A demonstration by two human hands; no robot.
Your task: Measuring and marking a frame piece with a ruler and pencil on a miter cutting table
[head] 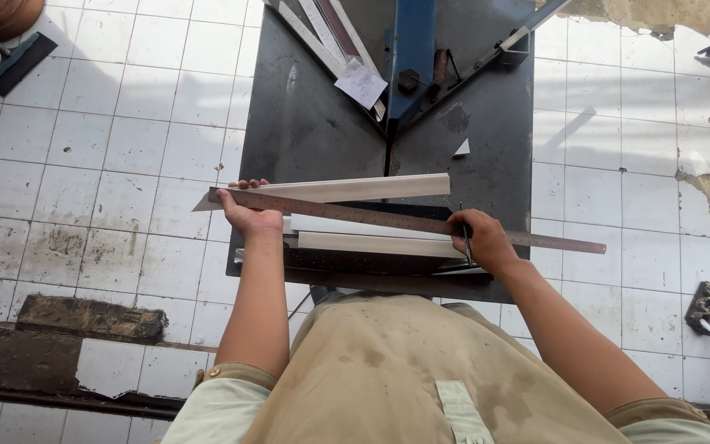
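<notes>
Long metal ruler (388,219) lies slantwise across the dark metal desk (306,123), resting on the white mitred moulding strip (330,191) that sits on the ruler's far side. Left hand (248,215) has its fingers clenched over the ruler's left end and the strip together; right hand (478,238) grasps a dark pencil (464,234) upright against the ruler's near edge. Two more white strips (371,238) lie just near-side of the ruler; blue machine column (411,49) stands well beyond it.
</notes>
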